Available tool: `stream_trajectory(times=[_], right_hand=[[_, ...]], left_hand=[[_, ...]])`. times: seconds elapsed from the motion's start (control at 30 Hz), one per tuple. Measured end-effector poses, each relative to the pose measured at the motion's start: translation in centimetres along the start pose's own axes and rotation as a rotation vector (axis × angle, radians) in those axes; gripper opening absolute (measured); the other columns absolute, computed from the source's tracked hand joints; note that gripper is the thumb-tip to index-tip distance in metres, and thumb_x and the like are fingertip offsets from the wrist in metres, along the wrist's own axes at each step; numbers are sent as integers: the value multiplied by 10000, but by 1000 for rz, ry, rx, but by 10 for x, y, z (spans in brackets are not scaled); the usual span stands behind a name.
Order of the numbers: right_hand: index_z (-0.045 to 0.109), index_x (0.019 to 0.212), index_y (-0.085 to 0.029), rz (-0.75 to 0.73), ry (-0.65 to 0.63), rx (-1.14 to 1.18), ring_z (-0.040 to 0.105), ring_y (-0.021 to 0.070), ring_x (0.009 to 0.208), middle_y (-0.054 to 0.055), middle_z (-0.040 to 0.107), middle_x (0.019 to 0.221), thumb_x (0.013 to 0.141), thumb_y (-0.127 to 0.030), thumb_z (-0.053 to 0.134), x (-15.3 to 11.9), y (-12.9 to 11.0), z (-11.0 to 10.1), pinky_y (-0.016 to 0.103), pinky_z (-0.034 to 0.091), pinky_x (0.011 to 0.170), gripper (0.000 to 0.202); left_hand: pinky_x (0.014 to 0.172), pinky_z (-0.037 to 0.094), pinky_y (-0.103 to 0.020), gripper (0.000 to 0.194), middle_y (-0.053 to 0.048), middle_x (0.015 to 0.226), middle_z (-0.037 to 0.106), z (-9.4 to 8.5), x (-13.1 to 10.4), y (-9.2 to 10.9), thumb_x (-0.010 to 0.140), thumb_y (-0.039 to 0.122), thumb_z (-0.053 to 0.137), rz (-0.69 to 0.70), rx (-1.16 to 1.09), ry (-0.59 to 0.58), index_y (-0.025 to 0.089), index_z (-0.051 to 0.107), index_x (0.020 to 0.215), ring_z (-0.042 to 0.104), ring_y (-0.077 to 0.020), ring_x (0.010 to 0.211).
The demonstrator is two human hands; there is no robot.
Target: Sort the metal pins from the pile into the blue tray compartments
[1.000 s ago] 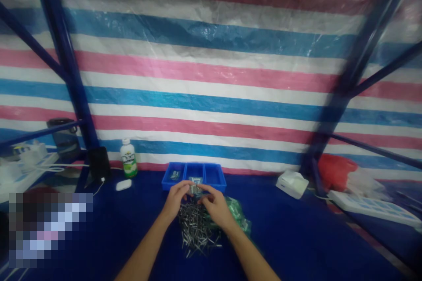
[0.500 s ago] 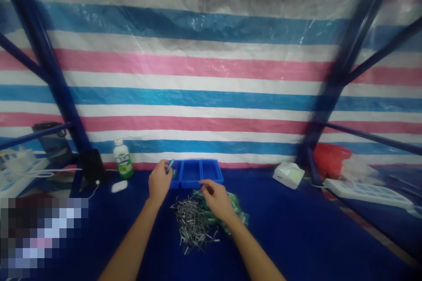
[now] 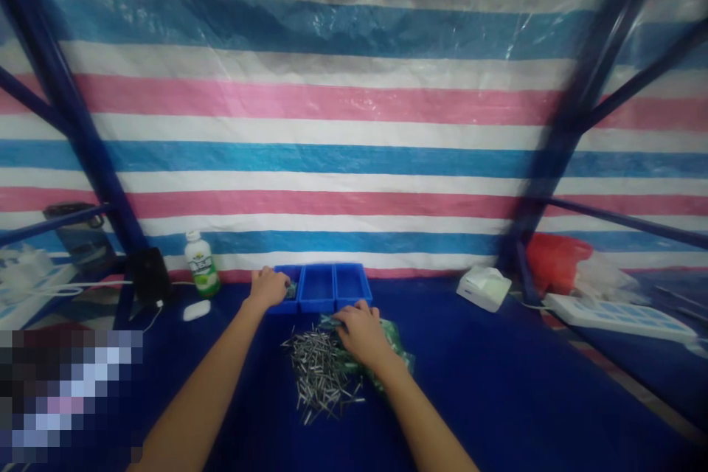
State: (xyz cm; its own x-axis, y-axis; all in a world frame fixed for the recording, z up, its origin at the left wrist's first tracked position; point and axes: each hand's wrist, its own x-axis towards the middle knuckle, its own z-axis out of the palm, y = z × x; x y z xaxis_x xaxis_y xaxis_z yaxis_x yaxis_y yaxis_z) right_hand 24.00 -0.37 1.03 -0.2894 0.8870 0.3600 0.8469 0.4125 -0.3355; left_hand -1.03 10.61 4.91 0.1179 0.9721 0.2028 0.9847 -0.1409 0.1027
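Note:
A blue tray (image 3: 317,305) with three compartments stands at the back of the blue table. Small green items (image 3: 291,289) lie in its left compartment. At that compartment's left edge is my left hand (image 3: 269,287), its fingers bent and partly over the rim; what they hold, if anything, is hidden. My right hand (image 3: 362,332) rests on a heap of green packets (image 3: 395,346), fingers curled down into it, the fingertips partly hidden. Left of this heap, and touching it, lies a pile of thin silver metal pins (image 3: 321,376).
At the back left stand a white and green bottle (image 3: 202,265), a white oval case (image 3: 197,310) and a black box (image 3: 149,275). To the right are a tissue pack (image 3: 484,287), a red bag (image 3: 556,263) and a white power strip (image 3: 619,317).
The thin green piece seen in my left hand no longer shows, and that hand has turned flatter beside the left compartment. My right hand has lowered onto the green packets.

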Motion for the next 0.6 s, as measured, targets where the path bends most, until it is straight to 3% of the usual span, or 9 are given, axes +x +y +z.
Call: stream_trajectory(times=[0.27, 0.43, 0.5, 0.6], right_hand=[[750, 961, -295, 15, -33, -18, 499, 293, 991, 76, 733, 923, 873, -289, 591, 3, 4, 8, 419, 286, 835, 182], [743, 977, -295, 46, -26, 14, 498, 308, 1016, 65, 733, 958, 827, -401, 658, 4, 3, 8, 435, 285, 850, 202], [739, 994, -292, 65, -22, 12, 497, 319, 1029, 72, 733, 974, 800, -426, 683, 5, 1, 9, 453, 280, 862, 242], [729, 995, -281, 87, 5, -16, 500, 327, 1036, 84, 734, 951, 797, -399, 681, 6, -2, 12, 482, 266, 881, 235]], left_hand=[[952, 228, -607, 286, -124, 1003, 734, 9, 16, 0, 661, 259, 579, -16, -46, -91, 325, 764, 868, 429, -428, 1219], [979, 214, -641, 381, -82, 1225, 670, 2, 11, 4, 706, 238, 553, -36, -62, -96, 339, 734, 1026, 398, -426, 1268], [994, 230, -627, 452, -63, 1328, 605, -6, 3, 8, 756, 231, 515, -20, -89, -24, 348, 675, 1162, 384, -402, 1288], [1010, 297, -566, 457, -61, 1322, 602, -16, -16, 13, 809, 211, 464, 12, -188, 189, 314, 635, 1220, 438, -350, 1253]])
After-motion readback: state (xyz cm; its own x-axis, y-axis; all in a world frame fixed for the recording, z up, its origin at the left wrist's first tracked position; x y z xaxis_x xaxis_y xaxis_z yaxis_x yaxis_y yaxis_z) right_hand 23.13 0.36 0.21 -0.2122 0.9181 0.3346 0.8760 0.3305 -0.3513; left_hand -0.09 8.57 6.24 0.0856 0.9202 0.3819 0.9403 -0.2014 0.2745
